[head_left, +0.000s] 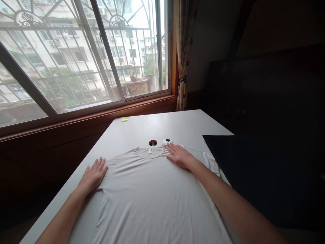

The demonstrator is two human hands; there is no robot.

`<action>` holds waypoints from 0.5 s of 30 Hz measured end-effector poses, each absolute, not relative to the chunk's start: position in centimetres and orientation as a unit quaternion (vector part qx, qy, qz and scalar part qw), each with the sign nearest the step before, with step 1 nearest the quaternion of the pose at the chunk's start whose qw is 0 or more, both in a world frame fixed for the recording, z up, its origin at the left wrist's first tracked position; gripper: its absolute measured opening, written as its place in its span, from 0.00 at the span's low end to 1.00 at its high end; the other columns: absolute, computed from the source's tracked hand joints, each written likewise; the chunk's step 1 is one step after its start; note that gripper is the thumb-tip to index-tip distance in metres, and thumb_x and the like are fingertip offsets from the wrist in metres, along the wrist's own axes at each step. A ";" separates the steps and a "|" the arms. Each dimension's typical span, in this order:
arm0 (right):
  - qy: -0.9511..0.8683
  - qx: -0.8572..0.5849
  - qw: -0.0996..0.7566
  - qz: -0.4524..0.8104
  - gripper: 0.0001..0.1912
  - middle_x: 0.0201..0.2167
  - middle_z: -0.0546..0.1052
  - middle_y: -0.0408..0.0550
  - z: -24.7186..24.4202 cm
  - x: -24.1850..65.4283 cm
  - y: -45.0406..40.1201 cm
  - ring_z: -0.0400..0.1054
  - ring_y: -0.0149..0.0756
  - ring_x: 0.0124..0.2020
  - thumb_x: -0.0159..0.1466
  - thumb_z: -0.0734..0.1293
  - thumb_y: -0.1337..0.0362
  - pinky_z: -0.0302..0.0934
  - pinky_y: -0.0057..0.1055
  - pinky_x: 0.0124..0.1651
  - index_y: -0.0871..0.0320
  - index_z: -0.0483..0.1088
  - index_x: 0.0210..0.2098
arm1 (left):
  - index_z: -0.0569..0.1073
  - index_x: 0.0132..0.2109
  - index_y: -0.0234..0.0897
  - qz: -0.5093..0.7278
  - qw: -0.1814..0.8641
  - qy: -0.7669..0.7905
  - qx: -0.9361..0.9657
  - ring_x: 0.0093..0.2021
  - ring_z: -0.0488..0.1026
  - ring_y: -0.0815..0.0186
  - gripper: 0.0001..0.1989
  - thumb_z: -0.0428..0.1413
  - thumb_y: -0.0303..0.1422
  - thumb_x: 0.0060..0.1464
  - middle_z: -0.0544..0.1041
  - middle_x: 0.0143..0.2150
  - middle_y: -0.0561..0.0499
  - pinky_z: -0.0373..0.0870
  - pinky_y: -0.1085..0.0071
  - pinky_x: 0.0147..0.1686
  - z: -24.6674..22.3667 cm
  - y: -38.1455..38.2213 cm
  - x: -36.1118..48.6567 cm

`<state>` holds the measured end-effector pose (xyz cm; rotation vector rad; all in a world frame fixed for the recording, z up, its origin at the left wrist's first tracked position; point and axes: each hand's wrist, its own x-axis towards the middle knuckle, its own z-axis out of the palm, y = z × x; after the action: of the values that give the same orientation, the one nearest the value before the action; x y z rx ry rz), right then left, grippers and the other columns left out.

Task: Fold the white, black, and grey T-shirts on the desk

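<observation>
Near the table's left edge, the left hand rests flat, fingers extended, at the sleeve of a pale, softly creased T-shirt spread collar-first toward the far edge. A yellow slip lies by the far-left corner; beyond the collar come a round hole, a white ring beside the flat, outstretched right hand, and a black panel overlapping the right edge.
</observation>
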<state>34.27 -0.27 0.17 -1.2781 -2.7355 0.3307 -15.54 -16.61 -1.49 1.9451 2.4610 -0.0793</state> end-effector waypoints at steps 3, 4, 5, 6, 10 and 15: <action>-0.900 -0.420 0.053 0.104 0.38 0.78 0.44 0.45 0.3 34.3 0.0 0.37 0.43 0.78 0.73 0.49 0.42 0.33 0.48 0.76 0.52 0.46 0.77 | 0.46 0.77 0.35 -0.022 0.002 0.788 0.615 0.78 0.39 0.53 0.35 0.31 0.47 0.70 0.41 0.79 0.45 0.43 0.42 0.71 -1.5 -16.5 -15.2; -0.900 -0.420 0.055 0.101 0.38 0.78 0.44 0.46 0.3 34.3 0.0 0.37 0.43 0.77 0.73 0.49 0.43 0.34 0.48 0.76 0.52 0.46 0.77 | 0.45 0.77 0.35 -0.020 0.002 0.788 0.615 0.78 0.39 0.53 0.36 0.31 0.47 0.70 0.41 0.79 0.45 0.43 0.42 0.71 -1.5 -16.5 -15.2; -0.900 -0.421 0.057 0.097 0.38 0.77 0.45 0.46 0.3 34.3 0.0 0.38 0.43 0.77 0.73 0.49 0.43 0.34 0.49 0.76 0.52 0.47 0.76 | 0.46 0.77 0.35 -0.017 0.003 0.788 0.615 0.78 0.39 0.52 0.36 0.31 0.48 0.70 0.41 0.79 0.45 0.43 0.42 0.71 -1.5 -16.5 -15.2; -0.900 -0.423 0.060 0.091 0.37 0.77 0.46 0.47 0.3 34.2 0.0 0.39 0.44 0.77 0.73 0.50 0.44 0.35 0.49 0.76 0.52 0.47 0.76 | 0.46 0.77 0.36 -0.014 0.003 0.789 0.614 0.78 0.39 0.52 0.36 0.31 0.48 0.70 0.41 0.79 0.44 0.43 0.42 0.71 -1.4 -16.4 -15.1; -0.898 -0.430 0.087 0.037 0.34 0.77 0.50 0.51 0.6 34.0 -0.5 0.41 0.46 0.77 0.72 0.54 0.50 0.35 0.50 0.75 0.56 0.57 0.73 | 0.47 0.77 0.36 -0.009 0.005 0.789 0.614 0.78 0.40 0.51 0.35 0.32 0.48 0.70 0.42 0.79 0.43 0.43 0.42 0.71 -1.1 -16.2 -15.4; -0.886 -0.439 0.152 0.005 0.23 0.66 0.70 0.54 1.9 35.2 -1.8 0.59 0.46 0.68 0.70 0.57 0.62 0.47 0.43 0.72 0.57 0.73 0.60 | 0.46 0.77 0.37 -0.015 0.003 0.795 0.606 0.78 0.39 0.52 0.36 0.30 0.49 0.69 0.41 0.79 0.45 0.43 0.40 0.71 -1.3 -15.6 -16.8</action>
<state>35.24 -1.83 1.93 -1.2592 -2.5416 0.0137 -16.81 -15.62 -1.31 1.8998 2.4939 -0.0478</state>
